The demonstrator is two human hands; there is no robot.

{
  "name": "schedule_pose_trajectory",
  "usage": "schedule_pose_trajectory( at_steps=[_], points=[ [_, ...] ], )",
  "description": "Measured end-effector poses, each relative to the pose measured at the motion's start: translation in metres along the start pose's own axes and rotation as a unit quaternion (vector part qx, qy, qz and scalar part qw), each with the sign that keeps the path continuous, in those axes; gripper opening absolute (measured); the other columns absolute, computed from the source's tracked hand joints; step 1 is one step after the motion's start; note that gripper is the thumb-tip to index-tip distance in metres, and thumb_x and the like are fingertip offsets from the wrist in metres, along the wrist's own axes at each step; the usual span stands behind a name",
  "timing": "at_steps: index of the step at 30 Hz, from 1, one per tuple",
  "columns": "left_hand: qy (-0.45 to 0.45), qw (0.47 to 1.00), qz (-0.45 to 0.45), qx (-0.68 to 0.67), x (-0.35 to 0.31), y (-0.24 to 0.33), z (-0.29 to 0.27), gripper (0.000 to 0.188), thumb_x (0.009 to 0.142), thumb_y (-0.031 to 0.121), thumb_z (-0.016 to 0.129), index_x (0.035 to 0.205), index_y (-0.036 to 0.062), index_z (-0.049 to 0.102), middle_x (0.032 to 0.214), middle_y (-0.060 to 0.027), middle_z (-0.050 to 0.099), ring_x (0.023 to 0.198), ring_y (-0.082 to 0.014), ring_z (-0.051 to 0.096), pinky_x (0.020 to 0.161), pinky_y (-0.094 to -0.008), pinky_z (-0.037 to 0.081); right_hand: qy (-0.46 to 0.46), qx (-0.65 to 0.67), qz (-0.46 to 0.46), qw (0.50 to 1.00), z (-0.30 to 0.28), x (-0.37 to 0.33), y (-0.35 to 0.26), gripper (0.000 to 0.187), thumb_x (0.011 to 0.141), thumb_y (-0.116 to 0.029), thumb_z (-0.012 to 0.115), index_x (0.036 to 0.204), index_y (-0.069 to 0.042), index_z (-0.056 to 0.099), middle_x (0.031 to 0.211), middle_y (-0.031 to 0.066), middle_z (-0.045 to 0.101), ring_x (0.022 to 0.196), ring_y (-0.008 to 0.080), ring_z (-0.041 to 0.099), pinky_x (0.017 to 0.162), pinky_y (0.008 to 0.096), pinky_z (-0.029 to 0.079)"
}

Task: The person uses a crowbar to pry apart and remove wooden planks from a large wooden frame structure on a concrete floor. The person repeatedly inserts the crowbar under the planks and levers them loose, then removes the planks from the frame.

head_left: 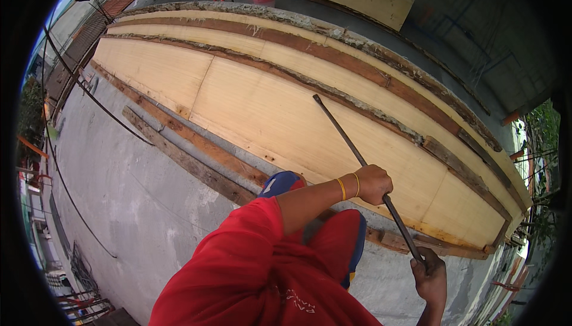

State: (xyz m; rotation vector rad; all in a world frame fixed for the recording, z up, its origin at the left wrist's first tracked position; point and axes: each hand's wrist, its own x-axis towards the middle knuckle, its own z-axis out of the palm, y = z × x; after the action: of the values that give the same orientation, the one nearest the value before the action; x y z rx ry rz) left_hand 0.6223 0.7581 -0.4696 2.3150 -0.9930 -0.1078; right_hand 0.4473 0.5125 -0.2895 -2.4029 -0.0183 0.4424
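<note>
Plywood panels (250,97) stood framed by rough timber strips (333,58). A weathered plank (185,159) lay on the concrete slab (119,195) just beside them. Black cables (89,91) crossed the slab at left.

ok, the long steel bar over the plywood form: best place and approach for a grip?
Probably the lower shaft of the steel bar, where both hands sit now: left hand mid-shaft, right hand at the near end. The bar is thin, straight and slants up-left over the plywood panel, its far tip out of reach. Come from the near side and wrap the fingers around it.
</note>
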Motion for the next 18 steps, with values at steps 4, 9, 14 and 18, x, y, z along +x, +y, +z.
schedule_pose_trajectory(
  at_steps=[4, 9, 14, 18],
  points=[
    [-0.061, 0.996, 0.033, 0.048, -0.038, -0.015, 0.086, 0.016, 0.069, 0.029, 0.076, 0.071, 0.0138, 0.073, 0.071, -0.0103, 0.072, 0.075, -0.0330, 0.072, 0.070, -0.0442, 0.054, -0.050, -0.064, -0.019, 0.997, 0.082, -0.016, 0.104, 0.030, 0.091, -0.025, 0.077, 0.080, 0.001, 0.066, 0.067, 0.0162, 0.064, 0.059, 0.0310, 0.062, 0.059, 0.0420, 0.049],
    [-0.106, 0.991, -0.006, 0.087, -0.043, -0.043, 0.093, 0.013, 0.074, 0.030, 0.077, 0.076, 0.0170, 0.076, 0.076, -0.0068, 0.074, 0.080, -0.0279, 0.072, 0.079, -0.0417, 0.050, -0.008, -0.149, -0.080, 0.986, 0.148, 0.037, 0.158, 0.029, 0.089, -0.021, 0.079, 0.075, 0.000, 0.063, 0.067, 0.0199, 0.061, 0.059, 0.0407, 0.060, 0.057, 0.0466, 0.047],
    [-0.102, 0.974, -0.110, 0.167, -0.051, -0.175, 0.016, 0.017, 0.081, 0.031, 0.074, 0.074, 0.0154, 0.073, 0.070, -0.0063, 0.070, 0.074, -0.0281, 0.068, 0.081, -0.0425, 0.048, 0.019, -0.035, -0.104, 0.994, 0.185, 0.164, 0.119, 0.032, 0.090, -0.022, 0.076, 0.075, 0.003, 0.062, 0.068, 0.0242, 0.063, 0.063, 0.0416, 0.066, 0.058, 0.0478, 0.049],
    [-0.074, 0.982, -0.114, 0.129, -0.061, -0.170, 0.006, 0.017, 0.081, 0.030, 0.075, 0.072, 0.0155, 0.072, 0.071, -0.0051, 0.070, 0.079, -0.0256, 0.068, 0.085, -0.0415, 0.046, -0.041, -0.077, -0.021, 0.996, 0.174, 0.172, 0.057, 0.031, 0.089, -0.025, 0.078, 0.078, 0.002, 0.066, 0.069, 0.0228, 0.066, 0.064, 0.0372, 0.067, 0.061, 0.0467, 0.050]
  ],
)
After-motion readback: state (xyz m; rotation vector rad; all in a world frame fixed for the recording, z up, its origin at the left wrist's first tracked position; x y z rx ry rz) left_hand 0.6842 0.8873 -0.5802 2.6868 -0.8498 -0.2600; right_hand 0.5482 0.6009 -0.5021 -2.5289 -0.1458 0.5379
